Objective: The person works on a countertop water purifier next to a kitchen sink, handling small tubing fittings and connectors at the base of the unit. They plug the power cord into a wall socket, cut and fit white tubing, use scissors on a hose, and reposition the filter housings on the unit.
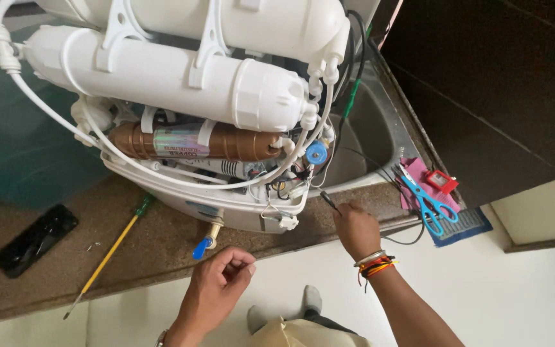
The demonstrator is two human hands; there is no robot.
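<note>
From the head camera, the right hand (pixel 356 228) pinches a thin black wire (pixel 329 200), fingers clamped on it, at the tabletop (pixel 46 283) edge beside the opened water purifier (pixel 226 193). The left hand (pixel 216 283) hangs loosely curled, holding nothing, below the blue tap (pixel 203 247). Best to keep that wire slack (it looks fine and easily kinked) while guiding it. Scissors (pixel 426 196) lie to the right.

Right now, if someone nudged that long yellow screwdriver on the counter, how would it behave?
The screwdriver would probably roll or slide easily: its shaft looks thin and round, and it lies flat on the smooth stone counter. It looks stiff, not bendy, and likely light. Its tip lies near the counter's front edge, so a push that way might send it off.
</note>
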